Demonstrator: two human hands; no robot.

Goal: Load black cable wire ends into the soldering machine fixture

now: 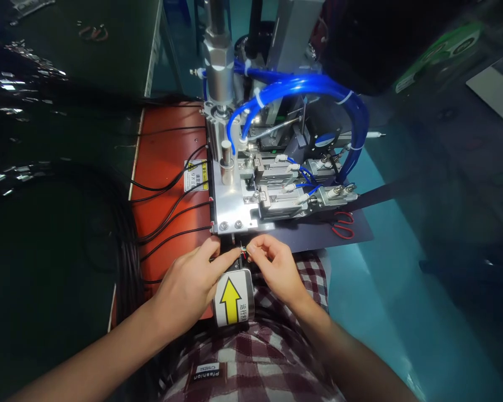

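Observation:
Both hands meet just in front of a metal machine [232, 209], above a cover bearing a yellow arrow [230, 301]. My right hand [276, 265] pinches a tiny part with red and pale bits [243, 251] between thumb and forefinger. From the other side, the forefinger of my left hand [193, 282] reaches the same small part; its other fingers are bent at the machine's front edge. Whether the left fingers grip anything is hidden. The small part's shape is too small to make out.
Black cables [171, 223] cross the orange-red surface [163, 145] at the left. Blue hoses [302, 86] arch over the machine's cylinders. Red-handled scissors [343, 226] lie on the dark board [314, 237] at the right. A warning label [196, 176] is beside the machine.

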